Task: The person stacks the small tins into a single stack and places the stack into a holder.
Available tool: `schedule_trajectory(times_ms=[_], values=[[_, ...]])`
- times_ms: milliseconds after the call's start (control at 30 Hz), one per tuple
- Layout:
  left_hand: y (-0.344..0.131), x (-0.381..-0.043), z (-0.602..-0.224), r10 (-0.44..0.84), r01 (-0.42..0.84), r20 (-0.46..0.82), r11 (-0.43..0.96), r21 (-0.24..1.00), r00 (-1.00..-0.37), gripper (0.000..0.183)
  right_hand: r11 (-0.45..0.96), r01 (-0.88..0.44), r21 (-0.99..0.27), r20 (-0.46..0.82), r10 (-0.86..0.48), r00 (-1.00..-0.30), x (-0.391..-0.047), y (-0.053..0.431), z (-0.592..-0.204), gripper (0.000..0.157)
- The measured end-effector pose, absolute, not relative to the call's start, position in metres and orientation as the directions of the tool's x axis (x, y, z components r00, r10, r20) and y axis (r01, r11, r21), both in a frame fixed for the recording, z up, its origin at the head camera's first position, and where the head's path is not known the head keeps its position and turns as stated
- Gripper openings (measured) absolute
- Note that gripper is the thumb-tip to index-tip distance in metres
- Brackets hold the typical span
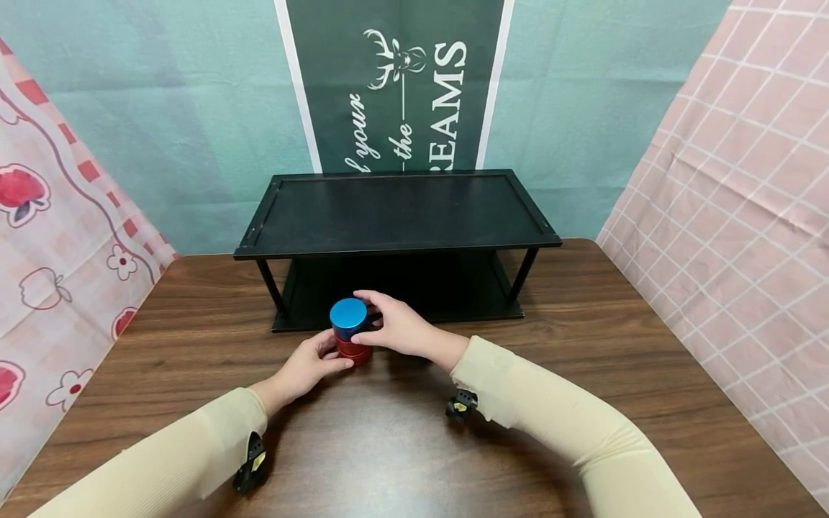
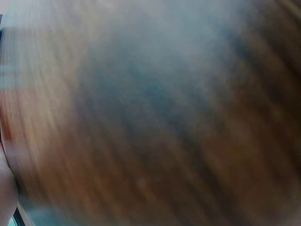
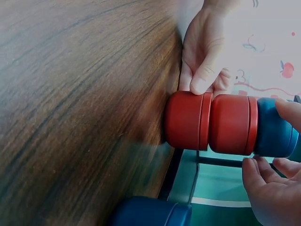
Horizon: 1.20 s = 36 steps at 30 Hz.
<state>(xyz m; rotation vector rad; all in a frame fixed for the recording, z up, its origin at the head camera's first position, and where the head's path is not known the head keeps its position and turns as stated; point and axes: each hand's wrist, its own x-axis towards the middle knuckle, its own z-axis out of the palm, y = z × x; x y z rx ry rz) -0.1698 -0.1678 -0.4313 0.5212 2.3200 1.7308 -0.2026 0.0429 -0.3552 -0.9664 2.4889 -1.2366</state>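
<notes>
Two red lidded canisters stand one on the other on the table; the lower red canister [image 3: 184, 121] is at the base and the upper red canister [image 3: 231, 125] above it. On top sits a blue canister [image 1: 348, 314] with a shiny flat lid. My left hand [image 1: 309, 367] grips the lower red canister from the left, thumb on its near side. From the right, my right hand [image 1: 403, 327] holds the blue canister between thumb and fingers. The left wrist view is blurred and shows mostly tabletop.
A black two-level rack [image 1: 401, 216] stands behind the stack, its lower shelf [image 1: 414, 288] close behind my hands. Another blue canister [image 3: 149, 213] stands on the wooden table [image 1: 583, 374], mostly hidden by my right hand in the head view. Cloths hang around the table.
</notes>
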Motion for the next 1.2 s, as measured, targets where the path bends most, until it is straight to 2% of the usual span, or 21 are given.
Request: schedule_trajectory(times_ms=[1200], values=[[-0.169,-0.169,-0.43,0.387,0.159,0.04,0.281,0.946,-0.921,0.06,0.541,-0.437,-0.719,0.085,-0.555,-0.828,-0.205,0.116,-0.365,0.067]])
